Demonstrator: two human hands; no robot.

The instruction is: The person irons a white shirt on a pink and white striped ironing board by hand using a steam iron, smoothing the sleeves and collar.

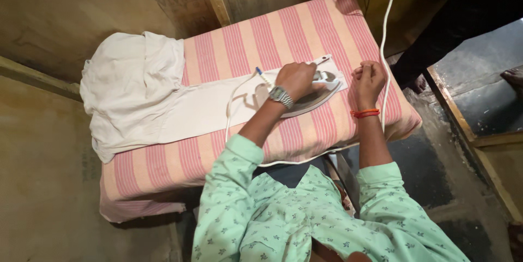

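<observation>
Iron point(315, 94) sits flat on a long white garment point(207, 107) near the right end of the ironing table point(163, 169), sole down, tip pointing right. Left hand point(297, 79) is wrapped closed around its handle; a metal wristwatch point(280, 96) sits on that wrist. Right hand point(369, 79) is curled into a loose fist just beside the iron tip, resting on the garment's end edge, fingers bent under; whether it pinches cloth I cannot tell. Orange thread band point(365, 113) circles the right wrist.

White power cord point(388, 33) runs from the top of the view down along the table's right edge, close by the right hand, then loops under the front edge and back up to the iron's rear, crossing the garment near the watch. Upper part of the garment lies bunched in a heap point(128, 85) at the table's left end, partly hanging off.

Table is covered in pink and cream striped cloth, slightly sagging at the corners. Person wears a light green sleeved top with small leaf print point(305, 213). Behind the table stands a worn wooden wall point(60, 17). Floor at right is dark and wet-looking point(430, 153). Another person's dark clothing and foot point(419, 82) show near the table's right corner.
</observation>
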